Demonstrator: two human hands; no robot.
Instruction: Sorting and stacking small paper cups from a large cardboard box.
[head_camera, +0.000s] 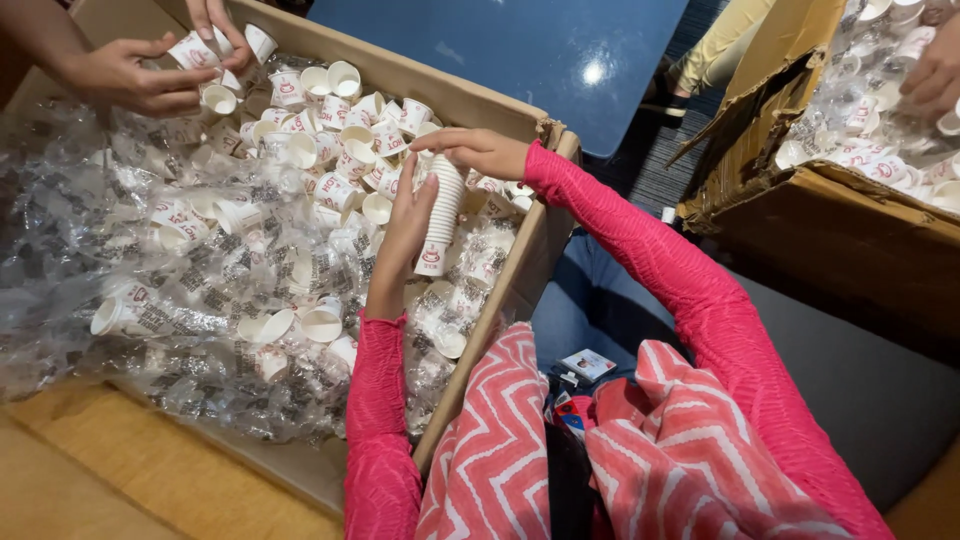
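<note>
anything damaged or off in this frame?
Yes: the second cardboard box at right has a torn, ragged flap. In the big box, loose paper cups lie jumbled among crumpled plastic wrap. The person's left hand and right hand hold a neat cup stack.

A dark blue tabletop (520, 50) at the top catches a small bright glare of overhead light, a grey striped carpet (655, 170) lies beneath it, and light wooden flooring (90, 470) fills the lower left corner
</note>
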